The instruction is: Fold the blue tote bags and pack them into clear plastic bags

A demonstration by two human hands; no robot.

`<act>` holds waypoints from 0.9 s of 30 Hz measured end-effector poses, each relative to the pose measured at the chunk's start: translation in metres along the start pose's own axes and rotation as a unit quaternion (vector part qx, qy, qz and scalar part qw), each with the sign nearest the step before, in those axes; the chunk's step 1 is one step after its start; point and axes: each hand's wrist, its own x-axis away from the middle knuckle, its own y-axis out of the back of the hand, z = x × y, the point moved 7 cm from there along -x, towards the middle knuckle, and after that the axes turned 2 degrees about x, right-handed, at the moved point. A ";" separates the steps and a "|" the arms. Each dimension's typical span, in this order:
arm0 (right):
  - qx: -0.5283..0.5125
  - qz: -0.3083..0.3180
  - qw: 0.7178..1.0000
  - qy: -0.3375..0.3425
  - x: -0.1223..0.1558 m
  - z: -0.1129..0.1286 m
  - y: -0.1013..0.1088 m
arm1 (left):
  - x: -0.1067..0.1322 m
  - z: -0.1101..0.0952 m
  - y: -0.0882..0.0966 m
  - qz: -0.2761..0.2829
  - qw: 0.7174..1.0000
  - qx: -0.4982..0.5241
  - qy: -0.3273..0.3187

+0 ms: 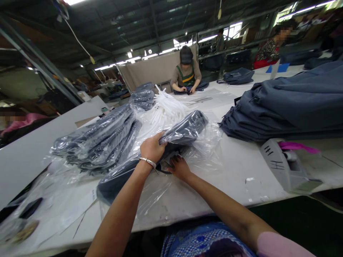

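A wide white table [235, 171] is being used as the work surface, and it is filling most of the view. On its right part a big stack of folded dark clothes [289, 107] is lying. On the left part a pile of packed clothes [102, 142], each in clear plastic, is being kept in a slanted row.

Between these two, near the middle of the table, a bagged garment [184, 130] is being held. It is dark and folded, it is inside a clear bag, and its far end is being lifted a little. Behind it a heap of white plastic strips [166, 110] is lying.

At the right edge a grey tool [286, 167] is resting on the table. On the far side a co-worker [186, 71] is seated.

The near end of the bagged garment is being grasped by the left hand [152, 146], with the fingers closed around it. The right hand [179, 167] is being kept released and flat, palm down, on the plastic just below the garment. A thin bracelet [148, 161] is being worn on the left wrist.
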 end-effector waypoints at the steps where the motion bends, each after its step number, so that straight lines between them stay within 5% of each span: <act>1: 0.011 0.009 1.000 -0.012 -0.002 0.002 -0.007 | 0.001 0.000 0.000 -0.001 1.000 0.002 0.000; 6: 0.054 0.041 0.997 -0.045 -0.016 0.000 -0.020 | 0.002 -0.001 0.000 0.005 1.000 0.002 0.006; 14: 0.061 0.068 0.996 0.007 -0.022 0.002 -0.007 | 0.004 0.000 -0.003 0.006 1.000 0.017 0.004; 21: 0.017 0.015 0.999 0.031 -0.042 -0.001 0.014 | 0.003 0.000 -0.003 0.010 1.000 0.019 0.008; 27: -0.057 0.022 0.997 0.051 -0.062 -0.007 0.000 | 0.002 0.002 -0.004 -0.002 1.000 0.023 -0.001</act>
